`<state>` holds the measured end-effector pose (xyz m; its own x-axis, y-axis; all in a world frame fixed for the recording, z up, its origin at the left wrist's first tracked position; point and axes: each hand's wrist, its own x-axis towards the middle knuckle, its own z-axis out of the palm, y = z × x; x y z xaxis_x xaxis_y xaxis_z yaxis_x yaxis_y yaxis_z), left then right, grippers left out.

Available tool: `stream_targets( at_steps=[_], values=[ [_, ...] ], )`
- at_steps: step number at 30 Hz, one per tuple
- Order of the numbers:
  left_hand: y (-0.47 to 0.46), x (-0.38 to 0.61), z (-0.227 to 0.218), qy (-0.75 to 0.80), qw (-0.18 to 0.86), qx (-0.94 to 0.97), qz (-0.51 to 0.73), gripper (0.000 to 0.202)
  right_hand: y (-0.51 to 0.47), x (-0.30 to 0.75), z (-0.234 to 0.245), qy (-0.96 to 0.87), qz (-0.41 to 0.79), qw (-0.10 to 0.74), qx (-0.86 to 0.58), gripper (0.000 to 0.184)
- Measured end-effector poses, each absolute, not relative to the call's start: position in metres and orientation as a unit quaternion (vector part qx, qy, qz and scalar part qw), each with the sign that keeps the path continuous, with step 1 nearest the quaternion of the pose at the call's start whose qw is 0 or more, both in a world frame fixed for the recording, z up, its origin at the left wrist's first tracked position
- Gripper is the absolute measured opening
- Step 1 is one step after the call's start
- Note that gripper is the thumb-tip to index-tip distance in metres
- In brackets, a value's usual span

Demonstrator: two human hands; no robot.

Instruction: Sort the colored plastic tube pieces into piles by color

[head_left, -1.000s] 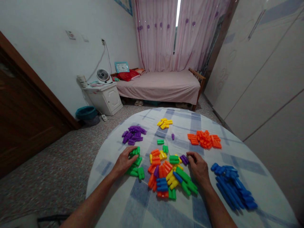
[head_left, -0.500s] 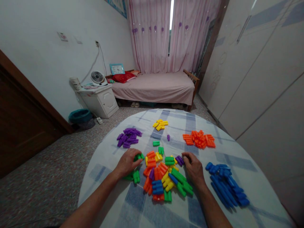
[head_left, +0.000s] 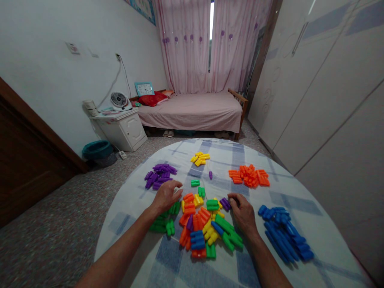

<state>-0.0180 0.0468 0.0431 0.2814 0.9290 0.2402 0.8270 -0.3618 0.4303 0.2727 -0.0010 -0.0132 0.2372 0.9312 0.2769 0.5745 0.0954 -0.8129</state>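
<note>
A mixed heap of coloured plastic blocks lies in the middle of the round table. My left hand hovers over the green blocks at the heap's left side, its fingers spread and nothing in them. My right hand rests on the heap's right side, fingers curled, its fingertips at a purple block. Whether it grips that block is unclear. Sorted piles lie around: purple, yellow, orange and blue.
A lone green block and a lone purple block lie between the piles. Beyond the table are a bed, a white cabinet with a fan, a teal basin, and wardrobes on the right.
My left hand has lifted off the green blocks and moved forward and right, its fingers now spread. The right hand has barely moved.
</note>
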Motion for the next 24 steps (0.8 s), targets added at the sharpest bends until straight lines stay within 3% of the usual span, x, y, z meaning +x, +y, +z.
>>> stream_targets(
  at_steps=[3,6,12,18,24],
  values=[
    [0.071,0.005,0.043,0.500,0.132,0.823,0.235,0.025,-0.001,0.273,-0.013,-0.586,0.194,0.452,-0.644,0.029],
    [0.092,0.029,0.038,0.454,0.142,0.864,0.167,0.034,-0.001,0.273,-0.011,-0.587,0.194,0.449,-0.646,0.029],
    [0.111,0.047,0.028,0.470,0.140,0.862,0.128,0.026,-0.002,0.273,-0.008,-0.588,0.196,0.443,-0.648,0.030],
    [0.090,0.000,0.039,0.494,0.163,0.839,0.159,0.036,-0.001,0.272,-0.009,-0.587,0.191,0.448,-0.646,0.030],
    [0.058,-0.050,0.043,0.499,0.198,0.837,0.106,0.030,0.000,0.271,-0.011,-0.589,0.181,0.449,-0.647,0.029]
  ],
)
